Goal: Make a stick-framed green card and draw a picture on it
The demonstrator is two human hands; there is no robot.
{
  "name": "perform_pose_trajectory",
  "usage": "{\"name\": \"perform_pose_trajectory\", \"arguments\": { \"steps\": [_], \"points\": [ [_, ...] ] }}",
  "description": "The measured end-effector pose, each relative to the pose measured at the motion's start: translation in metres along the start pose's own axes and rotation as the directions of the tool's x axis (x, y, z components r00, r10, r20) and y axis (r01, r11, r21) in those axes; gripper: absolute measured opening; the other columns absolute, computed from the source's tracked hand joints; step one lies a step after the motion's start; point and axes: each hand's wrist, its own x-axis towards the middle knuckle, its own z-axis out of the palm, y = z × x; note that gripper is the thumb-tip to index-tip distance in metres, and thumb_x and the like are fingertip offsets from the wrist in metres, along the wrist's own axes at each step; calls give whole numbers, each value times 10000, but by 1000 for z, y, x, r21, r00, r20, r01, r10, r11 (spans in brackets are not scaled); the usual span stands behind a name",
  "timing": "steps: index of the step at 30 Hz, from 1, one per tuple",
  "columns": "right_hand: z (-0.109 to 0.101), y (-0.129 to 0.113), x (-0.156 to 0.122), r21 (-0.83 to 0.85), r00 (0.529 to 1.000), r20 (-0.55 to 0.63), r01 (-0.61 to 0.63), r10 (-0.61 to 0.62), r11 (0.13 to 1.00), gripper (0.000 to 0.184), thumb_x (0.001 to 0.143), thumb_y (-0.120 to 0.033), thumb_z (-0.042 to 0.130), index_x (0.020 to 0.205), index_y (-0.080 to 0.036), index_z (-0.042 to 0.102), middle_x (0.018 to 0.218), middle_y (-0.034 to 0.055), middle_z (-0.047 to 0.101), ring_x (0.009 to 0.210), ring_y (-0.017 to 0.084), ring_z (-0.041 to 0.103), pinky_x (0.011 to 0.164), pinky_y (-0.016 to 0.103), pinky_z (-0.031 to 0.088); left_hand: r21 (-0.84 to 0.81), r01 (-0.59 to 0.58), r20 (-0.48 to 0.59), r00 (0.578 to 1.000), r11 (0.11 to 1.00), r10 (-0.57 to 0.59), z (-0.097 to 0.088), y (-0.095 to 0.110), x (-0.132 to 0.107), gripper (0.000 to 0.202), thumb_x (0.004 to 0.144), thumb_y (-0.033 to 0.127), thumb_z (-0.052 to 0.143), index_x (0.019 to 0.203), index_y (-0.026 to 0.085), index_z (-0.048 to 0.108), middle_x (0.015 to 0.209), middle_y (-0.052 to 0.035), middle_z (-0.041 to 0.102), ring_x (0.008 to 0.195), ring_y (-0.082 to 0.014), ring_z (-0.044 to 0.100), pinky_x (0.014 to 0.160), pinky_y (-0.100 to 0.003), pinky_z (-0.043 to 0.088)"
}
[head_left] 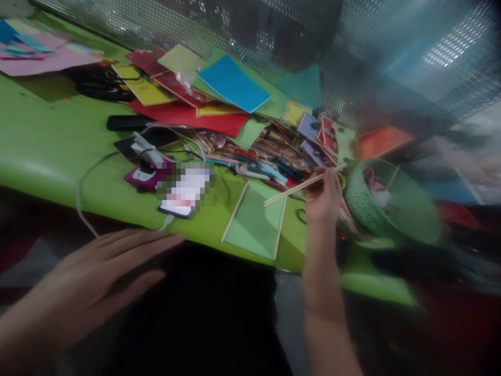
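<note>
My right hand (323, 201) is closed around a thin wooden stick (301, 187) that slants up to the right above the green table (47, 151). Just left of it lies a pale green paper sheet (256, 222) with a wooden stick along each long side. My left hand (105, 279) hovers flat with its fingers stretched out, near the table's front edge and holding nothing. A phone (183, 193) lies on the table beyond its fingertips.
A green perforated basket (407, 209) stands right of my right hand. Coloured paper sheets, cards and pens are heaped across the middle and back, with a blue sheet (233, 83) on top. A cable (84, 183) trails over the front edge. Pink paper (43, 60) lies far left.
</note>
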Motion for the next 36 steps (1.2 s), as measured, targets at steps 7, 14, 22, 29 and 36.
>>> {"name": "perform_pose_trajectory", "arguments": {
  "steps": [7,14,22,29,36],
  "points": [
    [9,3,-10,-79,993,72,-92,98,993,319,849,-555,747,876,-237,755,705,-16,627,598,132,575,531,268,492,-234,-58,148,984,970,95,72,58,149,548,1027,528,479,1484,257,612,1361,-104,722,1206,-308,677,1028,-429,522],
    [12,5,-12,-93,978,110,-169,179,981,381,798,-602,785,914,-239,781,699,-19,632,598,133,569,560,277,519,-393,-47,129,986,919,106,116,68,198,300,970,392,542,922,184,752,818,-36,746,720,-178,647,657,-264,457],
    [3,6,-2,-83,997,-28,-72,70,994,382,853,-563,726,1003,-218,791,730,-9,630,629,135,559,576,274,477,-278,-25,19,999,960,31,111,40,213,303,976,405,512,888,198,714,811,-35,717,735,-188,630,666,-275,435],
    [-1,5,2,-75,997,-27,-75,73,994,384,839,-561,747,998,-213,788,719,-14,631,611,130,557,561,266,478,-47,72,-133,988,996,-78,113,24,260,214,933,282,585,981,198,775,1028,-133,751,1018,-321,656,901,-402,470],
    [3,5,-2,-122,985,134,-92,108,988,361,892,-577,713,1017,-248,796,665,-32,590,598,125,542,528,245,442,-142,-144,-194,974,979,115,102,56,248,430,1002,323,582,1418,241,650,1363,-107,683,1283,-301,582,1122,-442,417]
  ]
}}
